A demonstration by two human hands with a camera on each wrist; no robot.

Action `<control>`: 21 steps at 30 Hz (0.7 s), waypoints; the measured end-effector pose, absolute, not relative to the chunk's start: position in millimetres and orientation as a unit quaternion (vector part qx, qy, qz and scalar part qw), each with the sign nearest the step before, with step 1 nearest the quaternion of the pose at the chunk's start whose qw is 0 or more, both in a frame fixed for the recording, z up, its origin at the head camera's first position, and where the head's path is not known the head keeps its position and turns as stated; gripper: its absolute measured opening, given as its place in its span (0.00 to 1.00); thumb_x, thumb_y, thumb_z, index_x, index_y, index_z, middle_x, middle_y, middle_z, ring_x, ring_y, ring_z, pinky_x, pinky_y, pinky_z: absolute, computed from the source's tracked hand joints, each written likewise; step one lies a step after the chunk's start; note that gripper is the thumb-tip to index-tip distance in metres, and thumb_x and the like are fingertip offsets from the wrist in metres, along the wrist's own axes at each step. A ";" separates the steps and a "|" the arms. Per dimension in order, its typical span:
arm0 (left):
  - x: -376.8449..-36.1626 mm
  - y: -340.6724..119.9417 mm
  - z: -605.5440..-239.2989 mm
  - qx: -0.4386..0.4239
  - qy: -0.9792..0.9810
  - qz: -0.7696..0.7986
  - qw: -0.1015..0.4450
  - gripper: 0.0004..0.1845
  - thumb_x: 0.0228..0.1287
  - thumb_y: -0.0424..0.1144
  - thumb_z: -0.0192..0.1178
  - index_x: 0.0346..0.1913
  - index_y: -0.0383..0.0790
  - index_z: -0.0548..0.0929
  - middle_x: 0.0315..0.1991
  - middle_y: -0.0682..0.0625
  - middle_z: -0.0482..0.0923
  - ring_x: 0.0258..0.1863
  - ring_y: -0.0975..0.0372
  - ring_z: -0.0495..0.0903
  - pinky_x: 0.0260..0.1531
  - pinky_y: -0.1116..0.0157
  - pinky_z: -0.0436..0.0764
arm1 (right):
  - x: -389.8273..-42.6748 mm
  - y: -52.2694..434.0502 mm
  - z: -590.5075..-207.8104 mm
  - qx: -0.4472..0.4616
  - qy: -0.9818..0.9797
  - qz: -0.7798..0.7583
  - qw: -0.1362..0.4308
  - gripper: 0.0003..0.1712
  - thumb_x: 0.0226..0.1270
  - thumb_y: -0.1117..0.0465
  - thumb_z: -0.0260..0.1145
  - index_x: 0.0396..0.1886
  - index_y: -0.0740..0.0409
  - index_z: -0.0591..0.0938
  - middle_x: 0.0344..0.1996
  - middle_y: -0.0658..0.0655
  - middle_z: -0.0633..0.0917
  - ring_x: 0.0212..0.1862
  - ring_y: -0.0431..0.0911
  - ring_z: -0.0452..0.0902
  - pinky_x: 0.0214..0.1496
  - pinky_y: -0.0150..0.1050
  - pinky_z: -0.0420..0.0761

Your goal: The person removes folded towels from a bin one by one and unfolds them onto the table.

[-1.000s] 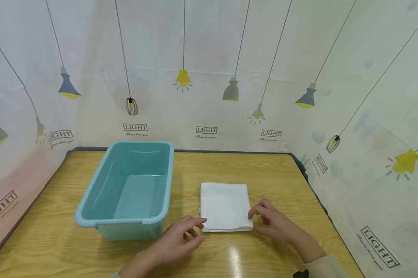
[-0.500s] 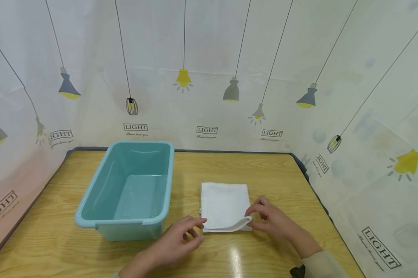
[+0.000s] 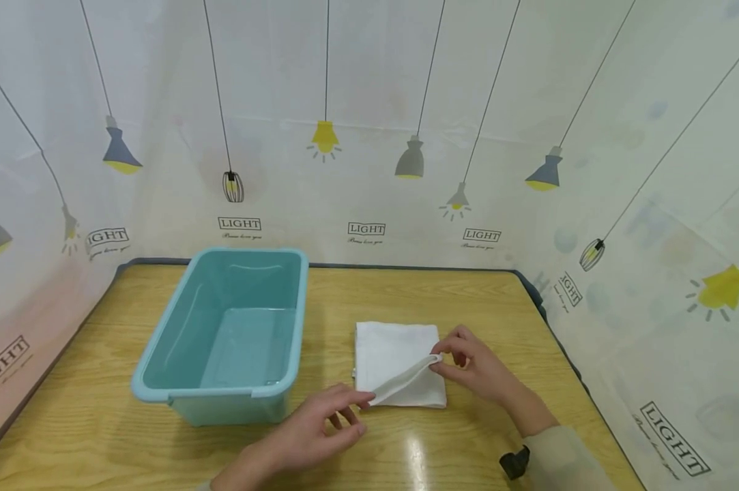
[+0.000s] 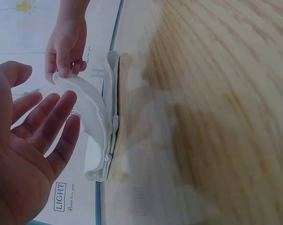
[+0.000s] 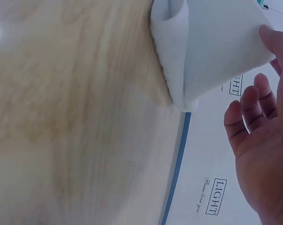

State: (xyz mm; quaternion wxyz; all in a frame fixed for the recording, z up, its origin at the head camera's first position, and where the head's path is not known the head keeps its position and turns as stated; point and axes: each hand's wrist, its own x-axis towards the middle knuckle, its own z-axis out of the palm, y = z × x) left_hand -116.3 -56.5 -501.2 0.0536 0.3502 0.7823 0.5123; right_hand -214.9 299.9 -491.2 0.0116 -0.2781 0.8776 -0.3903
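Observation:
A white towel (image 3: 387, 348), folded into a square, lies on the wooden table. In the head view my right hand (image 3: 476, 368) pinches its front right corner between thumb and fingertips. That corner is raised and drawn back, so the upper layers lift off the layer beneath. The right wrist view shows the lifted flap (image 5: 221, 42) rising from the table to the thumb. At the towel's front left corner, my left hand (image 3: 314, 426) touches the edge with an index fingertip. Its fingers are loosely spread in the left wrist view, the palm (image 4: 15, 173) facing the camera.
A light blue plastic tub (image 3: 234, 409) stands left of the towel, close to my left hand. The wooden table (image 3: 467, 300) ends at a dark edge along the back and sides. Cloth walls (image 3: 369, 82) printed with lamps surround it. A black item (image 3: 514, 462) sits at the right wrist.
My right hand took hold of the towel's front right corner and lifted it, then moved it back and slightly left. My left hand shifted slightly right at the front left corner.

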 end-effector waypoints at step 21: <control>-123.1 -55.1 -513.1 0.315 0.843 0.426 0.091 0.26 0.82 0.49 0.64 0.76 0.47 0.80 0.58 0.48 0.82 0.50 0.62 0.82 0.50 0.66 0.83 | -262.5 267.7 -468.0 -0.206 0.893 -0.400 -0.027 0.10 0.77 0.53 0.75 0.52 0.50 0.90 0.42 0.57 0.77 0.40 0.48 0.68 0.41 0.37 0.70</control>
